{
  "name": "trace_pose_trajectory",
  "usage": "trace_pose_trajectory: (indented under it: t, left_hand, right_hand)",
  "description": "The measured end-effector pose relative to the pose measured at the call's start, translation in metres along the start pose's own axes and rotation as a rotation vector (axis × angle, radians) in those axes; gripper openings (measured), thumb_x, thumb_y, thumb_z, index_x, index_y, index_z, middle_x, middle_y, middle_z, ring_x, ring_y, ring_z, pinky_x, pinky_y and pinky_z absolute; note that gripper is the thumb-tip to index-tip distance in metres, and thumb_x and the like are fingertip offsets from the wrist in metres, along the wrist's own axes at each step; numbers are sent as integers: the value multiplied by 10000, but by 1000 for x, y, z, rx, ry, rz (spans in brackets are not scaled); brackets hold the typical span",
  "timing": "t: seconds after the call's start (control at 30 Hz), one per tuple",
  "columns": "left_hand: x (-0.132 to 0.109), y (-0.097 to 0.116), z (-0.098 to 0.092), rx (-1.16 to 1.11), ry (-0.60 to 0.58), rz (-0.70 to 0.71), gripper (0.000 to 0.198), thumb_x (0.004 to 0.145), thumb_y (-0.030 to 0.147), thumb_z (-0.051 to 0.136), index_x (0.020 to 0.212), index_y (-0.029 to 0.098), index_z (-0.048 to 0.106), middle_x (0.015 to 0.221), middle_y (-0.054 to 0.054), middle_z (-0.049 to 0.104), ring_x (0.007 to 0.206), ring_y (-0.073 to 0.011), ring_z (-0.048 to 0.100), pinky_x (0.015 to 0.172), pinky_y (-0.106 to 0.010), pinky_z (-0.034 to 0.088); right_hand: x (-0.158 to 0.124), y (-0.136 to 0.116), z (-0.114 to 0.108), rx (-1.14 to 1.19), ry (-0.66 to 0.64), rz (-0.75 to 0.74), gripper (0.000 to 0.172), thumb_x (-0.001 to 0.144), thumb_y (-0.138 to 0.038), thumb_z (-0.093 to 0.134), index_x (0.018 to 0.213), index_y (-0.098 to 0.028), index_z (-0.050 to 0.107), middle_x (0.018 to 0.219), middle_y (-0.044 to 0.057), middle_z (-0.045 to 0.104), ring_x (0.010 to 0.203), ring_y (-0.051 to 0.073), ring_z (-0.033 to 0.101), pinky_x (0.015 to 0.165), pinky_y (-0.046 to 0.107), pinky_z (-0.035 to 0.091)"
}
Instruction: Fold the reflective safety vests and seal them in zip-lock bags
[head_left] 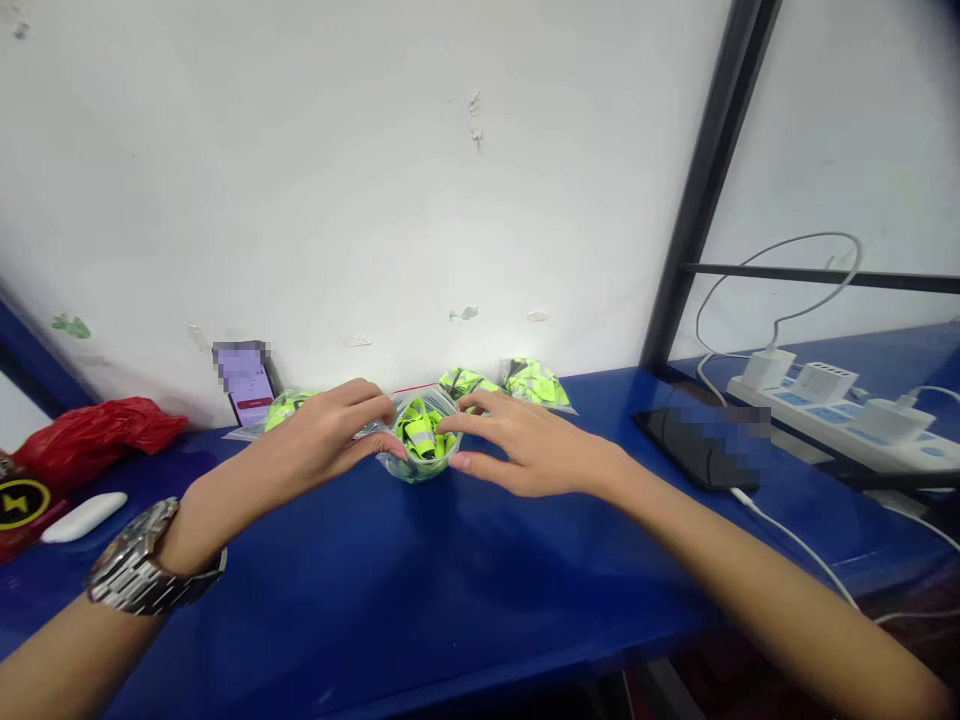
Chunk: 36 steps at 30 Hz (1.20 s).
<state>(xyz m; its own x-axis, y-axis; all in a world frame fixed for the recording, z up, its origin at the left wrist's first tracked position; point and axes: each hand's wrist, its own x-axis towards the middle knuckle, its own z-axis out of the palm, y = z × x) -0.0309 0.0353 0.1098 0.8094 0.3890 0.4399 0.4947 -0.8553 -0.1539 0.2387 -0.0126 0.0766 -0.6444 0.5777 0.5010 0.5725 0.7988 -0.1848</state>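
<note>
Left hand (322,435) pinches clear bag (420,468) of neon-yellow strips, 12 o'clock on blue bench (450,600); right hand (529,447) curled, fingertips gripping its other side. More filled bags (536,384) just behind. Phone (697,447) at 3 o'clock, red plastic bag (97,435) at 9.

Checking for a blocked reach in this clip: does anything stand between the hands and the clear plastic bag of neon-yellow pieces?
Nothing visible does: the left hand and right hand both touch the clear plastic bag, one from each side.
</note>
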Motion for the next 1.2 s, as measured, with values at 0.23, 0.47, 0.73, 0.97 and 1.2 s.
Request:
trace_pose_trajectory:
  t: [0.23,0.47,0.73,0.97,1.2]
  left_hand:
    - [1,-28,-15,-123,-19,-67,328,922,473,474,902,217,679,865,-51,721,723,-172,655,636,-257,473]
    - [-2,-29,-12,-340,75,-233,283,855,459,601,899,201,708,901,-56,741,804,-196,681,678,-265,520]
    - [3,-27,-11,-446,40,-323,281,851,435,614,806,163,670,773,-46,695,681,-155,610,569,-241,472]
    - [2,-20,2,-406,205,-324,243,869,403,600,871,172,674,825,-42,696,737,-154,620,644,-256,481]
    - [-3,-16,11,-177,265,-325,264,896,340,559,1118,211,621,814,-12,705,662,-130,628,649,-255,472]
  right_hand:
    - [19,19,-7,-58,-67,-11,233,951,-366,501,1059,-206,633,951,78,607,812,184,561,704,305,427]
    - [27,26,-19,181,55,-58,113,927,-235,519,920,-196,625,880,30,659,766,149,590,680,279,436]
    - [24,31,-19,164,143,65,113,854,-131,540,798,-175,628,746,23,673,679,149,627,617,276,453]
    - [23,34,-11,195,296,15,79,855,-157,570,812,-172,634,768,30,677,684,138,617,632,268,478]
    - [20,39,-7,40,355,-65,293,874,-127,530,1160,-149,587,795,42,686,686,139,628,655,269,491]
